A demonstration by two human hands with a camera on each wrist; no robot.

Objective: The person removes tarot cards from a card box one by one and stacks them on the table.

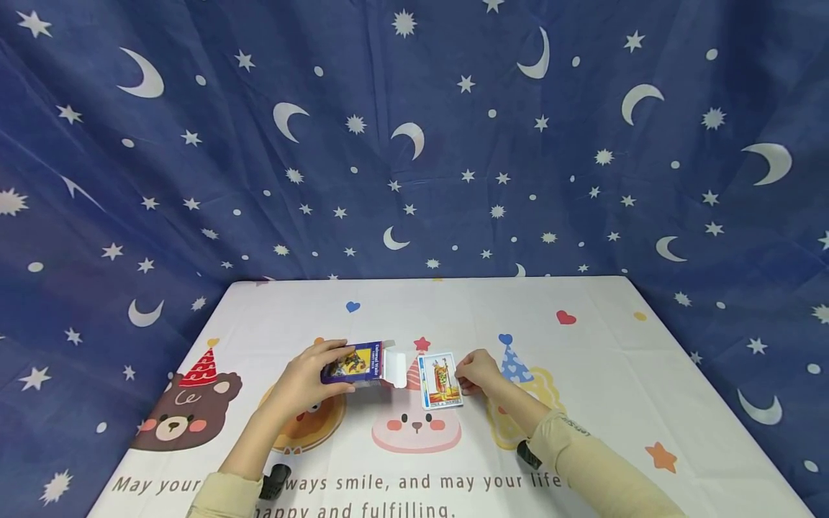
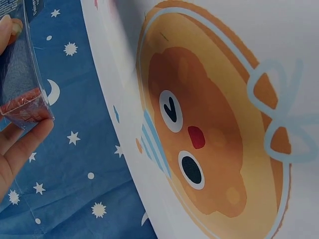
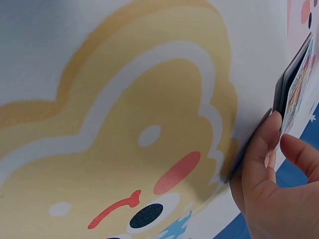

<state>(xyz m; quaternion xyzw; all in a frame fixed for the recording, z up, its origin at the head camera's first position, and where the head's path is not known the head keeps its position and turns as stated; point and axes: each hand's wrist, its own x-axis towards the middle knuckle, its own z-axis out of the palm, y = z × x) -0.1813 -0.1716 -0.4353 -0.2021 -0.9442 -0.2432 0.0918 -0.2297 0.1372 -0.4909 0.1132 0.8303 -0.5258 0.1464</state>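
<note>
In the head view my left hand [image 1: 307,378] grips a dark blue tarot card box [image 1: 352,363] with a yellow picture on its face. The box lies sideways, and its white end flap [image 1: 395,368] stands open toward the right. The left wrist view catches only part of this box [image 2: 22,74], with fingers around it. To the right of the flap is a stack of tarot cards [image 1: 442,381], its top card face up. My right hand [image 1: 482,373] pinches the stack's right edge. Seen from the right wrist, the stack [image 3: 296,82] is edge-on at the fingertips.
A white tablecloth [image 1: 596,403] printed with cartoon animals, hearts and lettering covers the table. Behind it hangs a dark blue curtain [image 1: 453,129] with moons and stars. Black wrist devices show beneath the left wrist [image 1: 275,482] and the right wrist [image 1: 527,455].
</note>
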